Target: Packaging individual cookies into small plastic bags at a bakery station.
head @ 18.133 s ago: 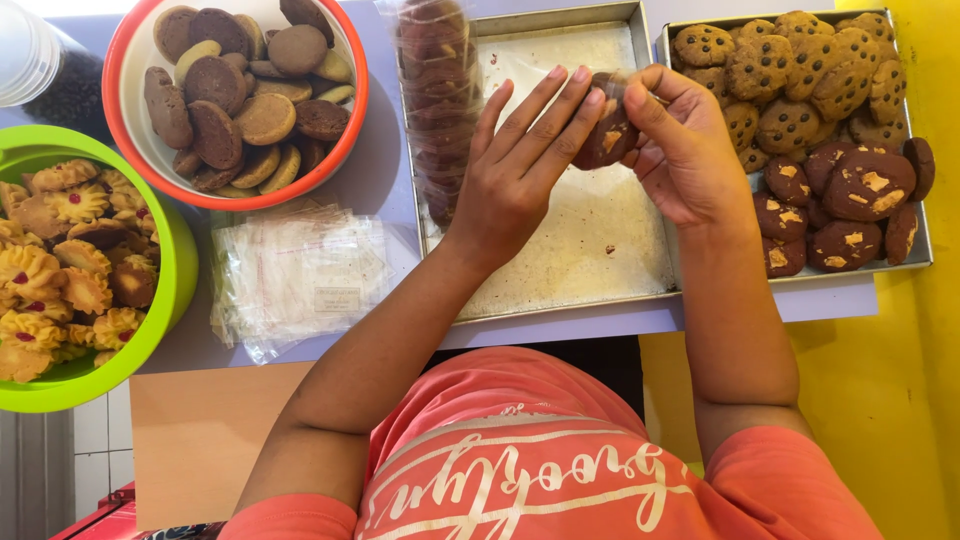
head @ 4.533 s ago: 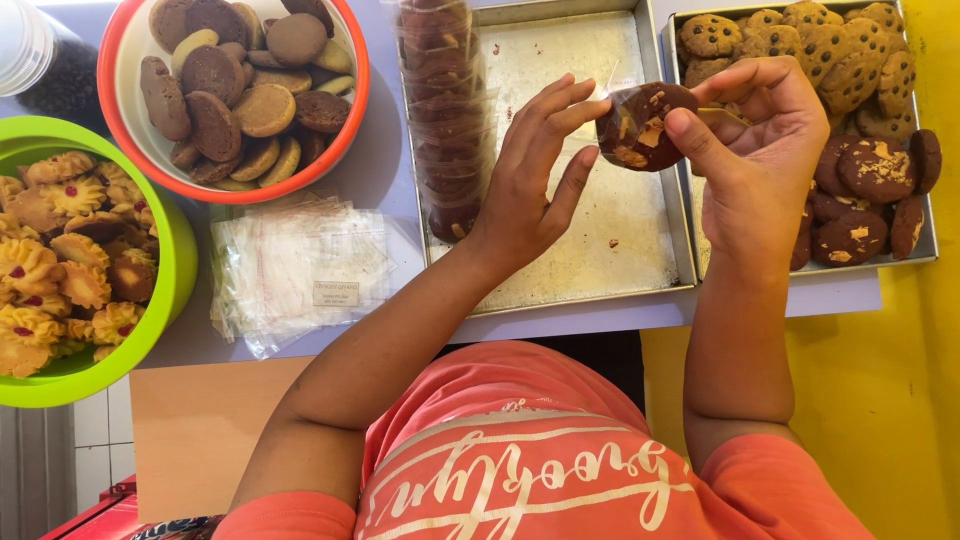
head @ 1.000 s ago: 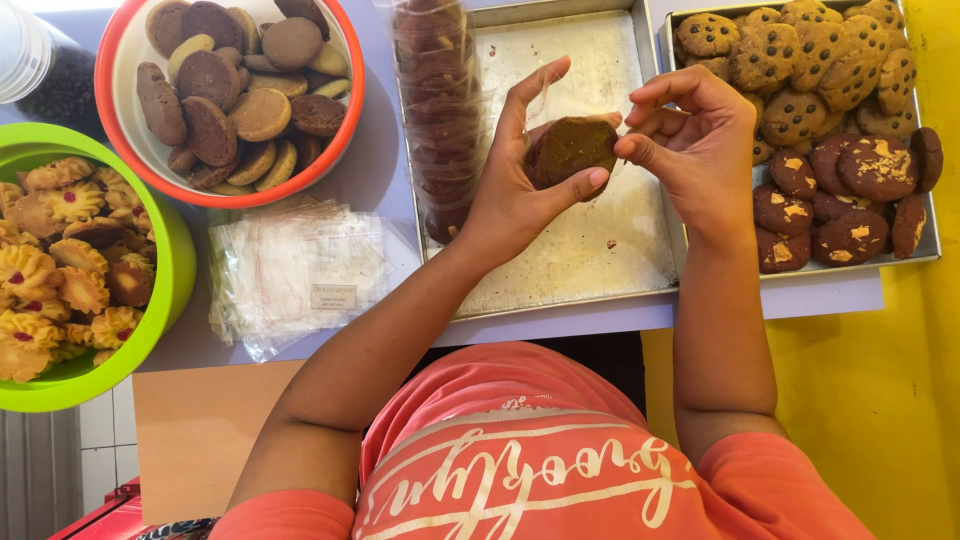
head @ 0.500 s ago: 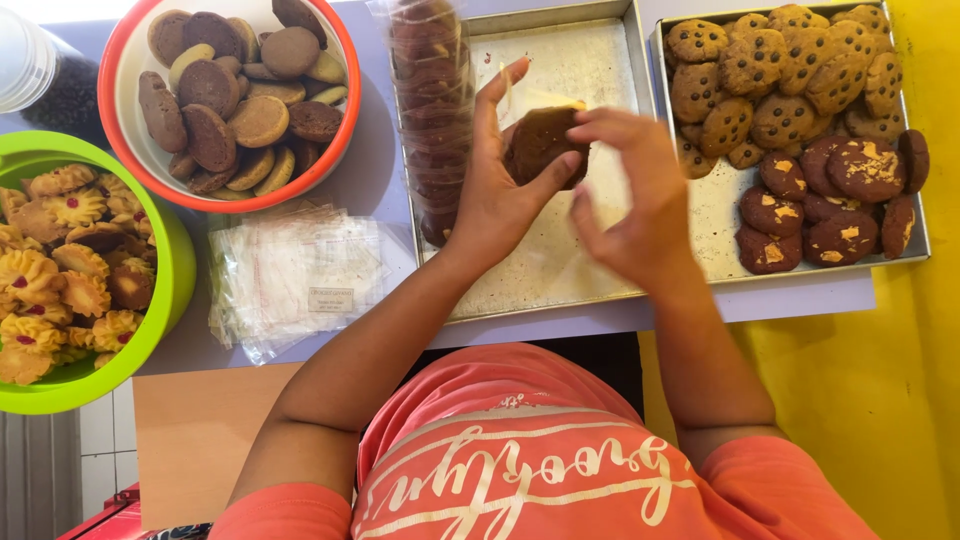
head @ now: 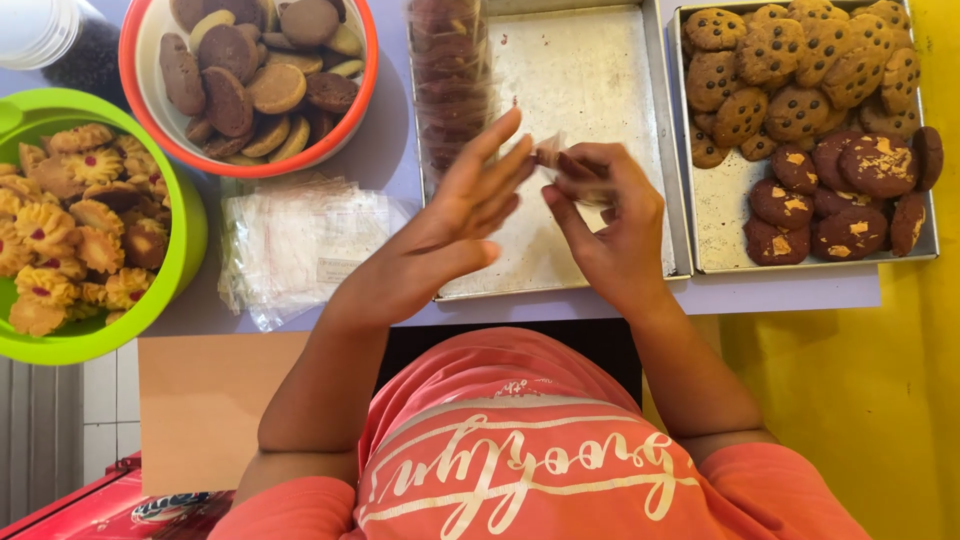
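Observation:
My right hand [head: 612, 228] pinches a dark brown cookie in a clear plastic wrapper [head: 572, 166] over the middle metal tray [head: 600, 70]. My left hand [head: 462, 215] is beside it with the fingers stretched out and apart, the fingertips close to the wrapper's edge and holding nothing. A stack of wrapped dark cookies [head: 446, 72] lies along the left side of that tray, just beyond my left fingertips. The cookie is blurred and partly hidden by my right fingers.
A second tray [head: 722, 205] at the right holds chocolate-chip cookies [head: 790, 70] and dark cookies [head: 850, 190]. An orange-rimmed bowl [head: 362, 100] of brown cookies, a green bowl [head: 185, 235] of flower-shaped cookies and a pile of clear plastic bags [head: 300, 245] are at the left.
The dark cookie has passed from my left hand's grasp into my right hand. My left fingers have straightened and let go, and both hands sit slightly lower over the tray.

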